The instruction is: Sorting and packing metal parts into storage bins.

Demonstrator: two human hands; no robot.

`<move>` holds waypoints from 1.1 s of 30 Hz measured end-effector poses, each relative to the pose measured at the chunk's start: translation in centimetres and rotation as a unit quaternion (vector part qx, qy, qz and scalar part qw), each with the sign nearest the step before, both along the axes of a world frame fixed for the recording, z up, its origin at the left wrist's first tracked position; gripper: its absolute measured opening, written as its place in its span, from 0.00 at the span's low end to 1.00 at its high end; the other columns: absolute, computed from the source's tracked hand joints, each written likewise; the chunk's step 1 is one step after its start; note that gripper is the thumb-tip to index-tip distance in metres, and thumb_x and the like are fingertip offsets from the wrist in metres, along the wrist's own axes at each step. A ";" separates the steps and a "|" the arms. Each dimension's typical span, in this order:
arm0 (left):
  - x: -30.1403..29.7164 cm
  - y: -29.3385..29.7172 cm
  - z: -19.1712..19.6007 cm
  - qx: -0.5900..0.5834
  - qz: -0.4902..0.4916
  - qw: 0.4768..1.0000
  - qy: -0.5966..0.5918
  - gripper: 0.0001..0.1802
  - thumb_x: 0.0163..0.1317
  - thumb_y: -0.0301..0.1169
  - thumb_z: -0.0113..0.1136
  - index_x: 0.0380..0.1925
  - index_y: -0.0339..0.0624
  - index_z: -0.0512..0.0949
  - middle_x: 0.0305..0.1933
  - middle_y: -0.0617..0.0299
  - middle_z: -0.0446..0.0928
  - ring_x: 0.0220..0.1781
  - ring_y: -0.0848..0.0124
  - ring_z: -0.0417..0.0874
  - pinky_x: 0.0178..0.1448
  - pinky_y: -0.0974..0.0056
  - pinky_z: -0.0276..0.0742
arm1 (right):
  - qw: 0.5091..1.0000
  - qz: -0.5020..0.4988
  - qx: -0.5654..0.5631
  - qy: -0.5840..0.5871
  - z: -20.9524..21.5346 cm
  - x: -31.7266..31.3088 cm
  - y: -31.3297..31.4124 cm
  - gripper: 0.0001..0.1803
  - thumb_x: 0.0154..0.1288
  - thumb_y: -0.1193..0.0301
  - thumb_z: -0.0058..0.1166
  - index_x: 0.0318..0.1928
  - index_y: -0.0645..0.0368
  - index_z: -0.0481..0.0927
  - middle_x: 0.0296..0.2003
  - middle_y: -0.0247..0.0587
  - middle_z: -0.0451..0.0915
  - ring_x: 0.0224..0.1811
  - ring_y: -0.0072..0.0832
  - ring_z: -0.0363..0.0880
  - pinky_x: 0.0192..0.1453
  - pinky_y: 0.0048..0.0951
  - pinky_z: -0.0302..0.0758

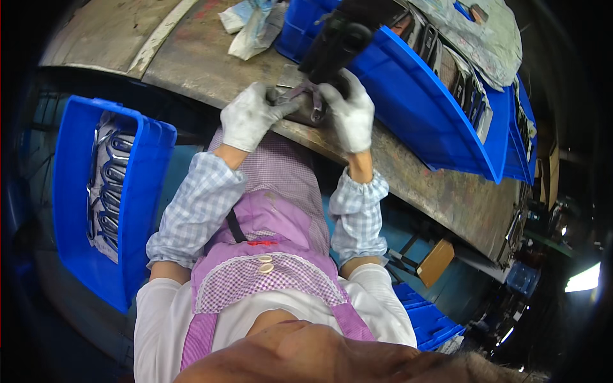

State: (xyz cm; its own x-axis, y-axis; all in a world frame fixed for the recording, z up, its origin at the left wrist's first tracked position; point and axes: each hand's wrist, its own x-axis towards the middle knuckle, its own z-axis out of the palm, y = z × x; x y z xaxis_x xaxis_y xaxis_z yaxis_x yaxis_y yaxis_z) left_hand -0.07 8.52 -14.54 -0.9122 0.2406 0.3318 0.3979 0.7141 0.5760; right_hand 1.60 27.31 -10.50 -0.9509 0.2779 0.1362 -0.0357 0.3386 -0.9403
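My left hand (248, 117), in a white work glove, is closed with thumb and fingers on one end of a small metal piece with two arms (316, 110). My right hand (352, 113), gloved the same way, pinches the other side of it. The piece has a curved, forked outline; its exact kind cannot be made out. Both hands are at the near edge of a worn metal-topped bench (211, 76). Right above the piece hangs the black head of a machine (338, 41), which hides part of the work spot.
On the left stands a blue bin (145, 191) with several looped metal parts (112, 185). Another blue bin (428, 96) on the bench at right holds stacked dark metal parts. Crumpled pale gloves or cloth (258, 32) lie behind my left hand. A wooden stool (435, 263) stands under the bench.
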 end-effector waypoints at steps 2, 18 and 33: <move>-0.8 1.1 1.0 -0.011 0.079 0.981 -0.178 0.33 0.45 0.64 0.73 0.27 0.43 0.79 0.28 0.55 0.83 0.35 0.56 0.86 0.40 0.54 0.79 | 0.980 0.008 -0.199 0.001 -2.0 1.6 2.2 0.20 0.60 0.71 0.67 0.51 0.66 0.80 0.41 0.47 0.85 0.42 0.27 0.84 0.47 0.26 0.80; 3.3 -8.0 0.4 0.545 -0.189 0.698 -0.425 0.22 0.72 0.48 0.58 0.49 0.39 0.83 0.42 0.60 0.85 0.42 0.72 0.81 0.48 0.63 0.80 | 0.987 0.131 -0.008 0.097 -0.7 1.4 -9.1 0.09 0.52 0.84 0.55 0.35 0.68 0.83 0.34 0.44 0.85 0.37 0.27 0.84 0.42 0.25 0.79; 27.6 -54.5 -9.8 -0.070 0.632 0.646 -0.422 0.37 0.62 0.54 0.62 0.55 0.29 0.78 0.51 0.39 0.83 0.49 0.47 0.87 0.55 0.54 0.80 | 0.924 0.360 0.104 -0.073 -4.6 1.8 -11.7 0.22 0.58 0.87 0.47 0.50 0.62 0.86 0.46 0.45 0.86 0.50 0.34 0.85 0.57 0.31 0.79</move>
